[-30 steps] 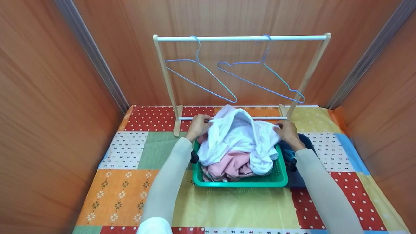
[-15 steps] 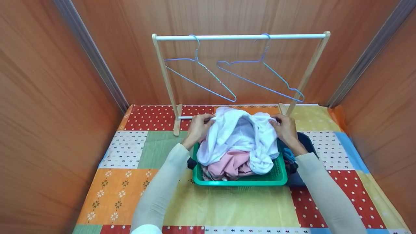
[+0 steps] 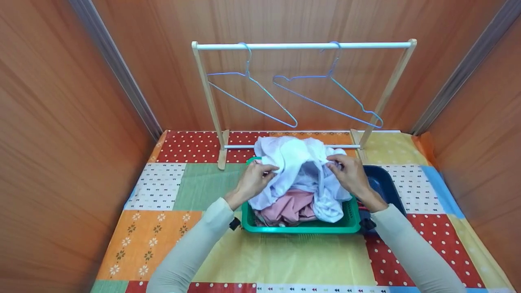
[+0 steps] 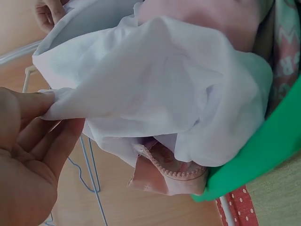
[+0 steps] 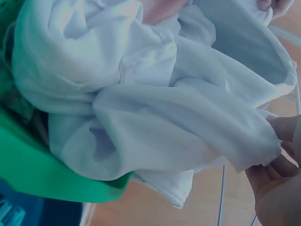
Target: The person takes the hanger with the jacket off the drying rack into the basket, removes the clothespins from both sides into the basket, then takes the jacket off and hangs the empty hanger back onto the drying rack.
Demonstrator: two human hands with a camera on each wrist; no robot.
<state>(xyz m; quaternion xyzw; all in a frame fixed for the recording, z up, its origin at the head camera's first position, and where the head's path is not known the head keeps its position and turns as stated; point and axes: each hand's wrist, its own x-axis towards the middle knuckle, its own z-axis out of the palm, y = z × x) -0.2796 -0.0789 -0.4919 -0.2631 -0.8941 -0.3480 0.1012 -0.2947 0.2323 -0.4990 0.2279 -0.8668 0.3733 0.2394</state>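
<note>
A white garment (image 3: 294, 152) lies in folds over the green basket (image 3: 301, 230) and spreads past its back rim. My left hand (image 3: 254, 180) pinches one side of the cloth between thumb and fingers, as the left wrist view also shows. On the other side, my right hand (image 3: 352, 176) pinches a second bit of the same garment. Between the hands the cloth bunches into a raised arch. Below it, a pink cloth (image 3: 290, 206) fills the front of the basket. A peach piece with a beaded-looking edge (image 4: 171, 172) shows under the white fabric in the left wrist view.
Behind the basket stands a small rack (image 3: 285, 47) with two blue wire hangers (image 3: 321, 106) on its bar. A dark blue basin (image 3: 380, 183) with small items sits right of the basket. Patchwork cloth (image 3: 195, 191) covers the table; wooden panels (image 3: 53, 162) enclose it.
Both hands have come nearer to me and closer together, still pinching the white garment. Its upper part now falls back behind the hands, and more of the dark basin shows.
</note>
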